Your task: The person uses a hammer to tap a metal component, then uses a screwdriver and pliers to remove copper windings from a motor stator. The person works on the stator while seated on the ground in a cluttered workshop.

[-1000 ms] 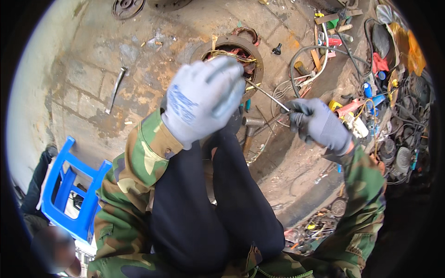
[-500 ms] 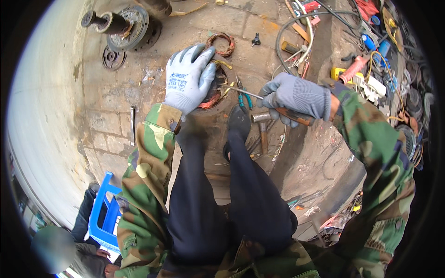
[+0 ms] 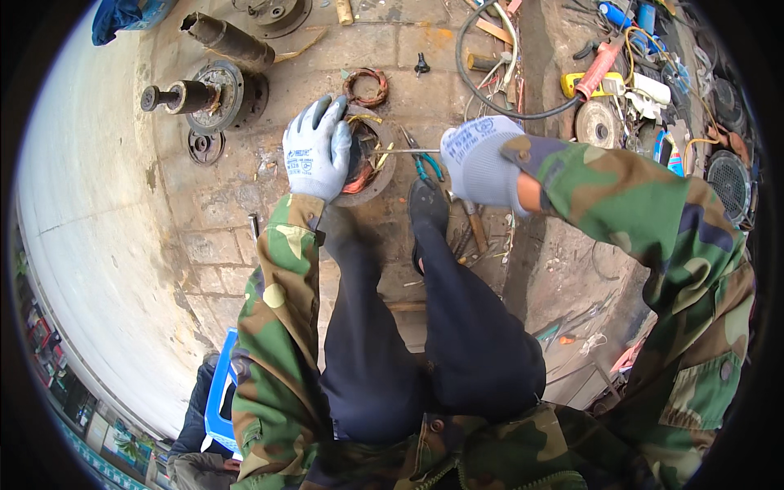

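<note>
My left hand [image 3: 317, 151], in a white and grey work glove, rests with fingers extended on the left side of a round motor stator [image 3: 385, 181]. Reddish copper windings and yellowish strips show inside the stator's ring. My right hand [image 3: 483, 161], gloved alike, is closed round a screwdriver [image 3: 412, 150]; its handle is hidden in my grip. The thin shaft points left, almost level, with its tip at the stator's opening. Between stator and right hand lie pliers [image 3: 428, 167] with teal handles. A hammer [image 3: 476, 227] lies partly hidden below my right hand.
Beyond the stator lie a copper coil ring [image 3: 365, 87] and a black plug [image 3: 421, 65]. A shafted metal flange [image 3: 216, 96] stands at far left. Cables, a grinding disc [image 3: 598, 122] and a yellow tool [image 3: 570, 84] crowd the right. Behind a blue stool [image 3: 219, 400], a person sits.
My right hand has rolled over, its back now upward, and the screwdriver's shaft has gone from sloping to nearly level. My left hand stays on the stator. The whole view has shifted.
</note>
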